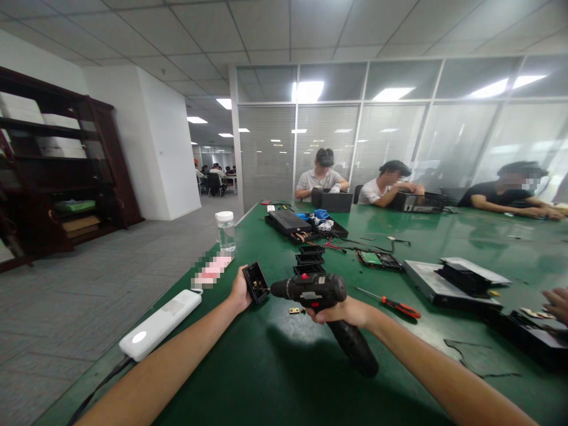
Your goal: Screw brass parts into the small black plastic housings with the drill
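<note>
My left hand [240, 291] is closed round a small black plastic box [256, 282], holding it upright over the green table [248, 367] with its hollow side turned to the right. My right hand [342, 312] grips the handle of a black cordless drill [323, 305] with a red switch. The drill's bit points left and its tip is inside the box's opening. A small brass-coloured part [293, 310] lies on the table just under the drill's nose.
A white power bank [160, 323] with a cable lies at the table's left edge, with a clear bottle [226, 231] behind it. A red-handled screwdriver [390, 303], stacked black frames [310, 258], opened devices [452, 281] and loose wires lie beyond. Three people sit at the far side; another person's fingers [557, 303] show at the right.
</note>
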`<state>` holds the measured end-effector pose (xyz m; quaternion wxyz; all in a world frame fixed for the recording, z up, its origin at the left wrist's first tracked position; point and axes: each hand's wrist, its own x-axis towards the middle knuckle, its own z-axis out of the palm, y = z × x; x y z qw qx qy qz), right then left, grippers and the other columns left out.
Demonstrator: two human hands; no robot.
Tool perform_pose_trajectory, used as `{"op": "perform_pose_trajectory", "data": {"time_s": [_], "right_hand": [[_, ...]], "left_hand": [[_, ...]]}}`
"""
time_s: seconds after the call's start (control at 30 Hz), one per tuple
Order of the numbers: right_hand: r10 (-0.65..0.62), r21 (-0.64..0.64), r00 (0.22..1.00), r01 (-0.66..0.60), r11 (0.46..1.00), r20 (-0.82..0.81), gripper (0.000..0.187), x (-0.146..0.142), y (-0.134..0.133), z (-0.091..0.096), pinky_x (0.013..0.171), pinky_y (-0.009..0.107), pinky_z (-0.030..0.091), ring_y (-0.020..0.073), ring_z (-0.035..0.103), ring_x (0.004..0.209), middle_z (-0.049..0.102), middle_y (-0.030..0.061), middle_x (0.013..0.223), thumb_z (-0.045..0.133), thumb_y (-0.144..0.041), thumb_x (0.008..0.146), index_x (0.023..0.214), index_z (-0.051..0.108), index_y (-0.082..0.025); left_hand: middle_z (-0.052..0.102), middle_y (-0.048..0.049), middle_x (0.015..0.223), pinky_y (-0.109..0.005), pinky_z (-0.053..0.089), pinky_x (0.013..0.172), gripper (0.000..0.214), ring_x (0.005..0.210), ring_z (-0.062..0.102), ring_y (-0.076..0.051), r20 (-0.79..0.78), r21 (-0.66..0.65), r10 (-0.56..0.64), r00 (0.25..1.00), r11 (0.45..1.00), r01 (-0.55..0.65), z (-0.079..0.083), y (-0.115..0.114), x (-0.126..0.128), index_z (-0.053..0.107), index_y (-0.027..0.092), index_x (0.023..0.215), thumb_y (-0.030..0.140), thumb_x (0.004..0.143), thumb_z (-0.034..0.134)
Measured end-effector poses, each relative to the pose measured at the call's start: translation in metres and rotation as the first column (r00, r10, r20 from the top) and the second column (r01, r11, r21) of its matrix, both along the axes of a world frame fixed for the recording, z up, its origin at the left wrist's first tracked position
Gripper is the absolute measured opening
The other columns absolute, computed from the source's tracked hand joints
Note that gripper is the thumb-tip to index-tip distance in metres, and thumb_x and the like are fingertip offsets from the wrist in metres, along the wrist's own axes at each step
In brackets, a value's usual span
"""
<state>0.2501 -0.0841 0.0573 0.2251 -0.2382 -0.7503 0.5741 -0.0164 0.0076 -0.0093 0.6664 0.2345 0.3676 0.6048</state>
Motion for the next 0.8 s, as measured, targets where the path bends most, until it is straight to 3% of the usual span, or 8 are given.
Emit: {"op": "perform_pose_trajectory", "data": {"time_s": [0.8], "right_hand": [[0.005, 0.030, 0.999, -0.007, 1.000, 0.042, 0.027, -0.0012, -0.0003, 0.0018, 0.072, 0.029, 0.040, 0.0146, 0.050, 0.074, 0.053, 0.0043, 0.079, 0.061, -0.030, 0.068, 0.086, 0.056, -0.010]], "left_hand": [[0.055, -0.0022, 0.057, -0.033, 0.046, 0.053, 0.029, 0.051, 0.054, -0.017, 0.013, 0.010, -0.006, 1.000, 1.000, 0.006, -0.0015, 0.0020, -0.0004, 0.053, 0.016, 0.068, 0.044, 0.067, 0.049]]}}
